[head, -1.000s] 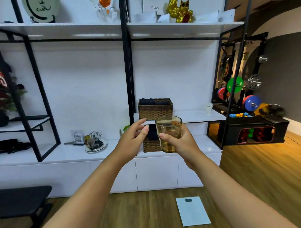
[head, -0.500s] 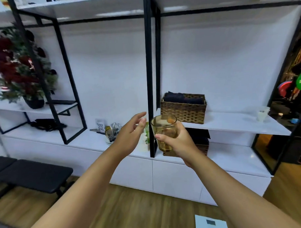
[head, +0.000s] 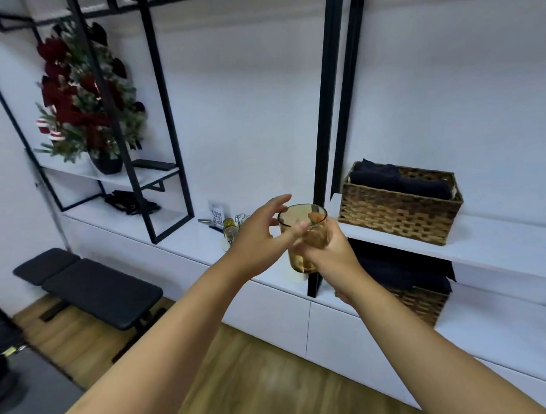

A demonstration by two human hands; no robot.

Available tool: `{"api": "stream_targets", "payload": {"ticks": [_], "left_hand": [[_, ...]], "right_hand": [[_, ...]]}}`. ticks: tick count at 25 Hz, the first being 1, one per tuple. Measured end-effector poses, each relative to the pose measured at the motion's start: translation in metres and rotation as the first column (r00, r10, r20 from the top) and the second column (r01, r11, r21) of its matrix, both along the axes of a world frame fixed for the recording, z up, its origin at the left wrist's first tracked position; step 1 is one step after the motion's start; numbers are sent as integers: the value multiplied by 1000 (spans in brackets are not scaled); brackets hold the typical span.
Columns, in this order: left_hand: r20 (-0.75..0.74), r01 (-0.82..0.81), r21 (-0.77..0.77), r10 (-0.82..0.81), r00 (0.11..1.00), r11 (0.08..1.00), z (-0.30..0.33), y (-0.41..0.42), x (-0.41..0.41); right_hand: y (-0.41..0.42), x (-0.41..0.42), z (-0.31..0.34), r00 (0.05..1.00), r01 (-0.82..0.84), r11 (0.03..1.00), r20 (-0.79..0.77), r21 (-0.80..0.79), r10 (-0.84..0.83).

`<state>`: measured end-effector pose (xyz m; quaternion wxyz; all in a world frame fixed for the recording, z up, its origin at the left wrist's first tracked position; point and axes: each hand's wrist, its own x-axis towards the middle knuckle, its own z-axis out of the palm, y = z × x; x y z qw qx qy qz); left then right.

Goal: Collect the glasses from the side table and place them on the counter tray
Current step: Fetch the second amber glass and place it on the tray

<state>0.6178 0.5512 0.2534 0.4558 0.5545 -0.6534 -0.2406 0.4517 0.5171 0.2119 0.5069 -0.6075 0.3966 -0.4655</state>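
Observation:
An amber drinking glass (head: 300, 219) is held upright at chest height in front of me, with my right hand (head: 327, 254) wrapped around its lower half. My left hand (head: 259, 236) hovers just left of the glass with fingers spread, its fingertips near the rim and side; I cannot tell if they touch. Behind my left hand, on the white counter (head: 186, 237), a small round tray (head: 226, 244) with a yellow-brown item and wire pieces shows only partly.
A black metal shelf post (head: 324, 121) rises right behind the glass. A wicker basket (head: 398, 208) with dark cloth sits on the right shelf, another below it. A black bench (head: 92, 287) stands at the left on the wooden floor. A red flower arrangement (head: 82, 99) fills the upper left shelf.
My view has swung left and closer to the white shelving. The glass stays in my right hand, and my left hand has come nearer to it.

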Motion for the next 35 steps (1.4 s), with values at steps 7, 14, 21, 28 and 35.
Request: {"api": "stream_targets", "payload": {"ticks": [7,14,21,28,35], "left_hand": [[22,-35,6,35,999,999,-1,-133,63],[49,-118,69,115,992,991,9,-239,103],[34,-234,177,232,972,956,-6,-342,149],[-164,-358,215,395,904,908,-9,-456,199],[-346,-291,286,382,857,913,-59,-516,243]], "right_hand": [[-130,71,0,999,-30,1000,27,2,30],[-238,123,-9,995,-97,995,-7,-30,97],[-346,169,-37,973,-230,973,21,34,230],[-456,214,-67,929,-289,895,323,339,178],[-527,249,-80,834,-402,755,547,519,69]]}}
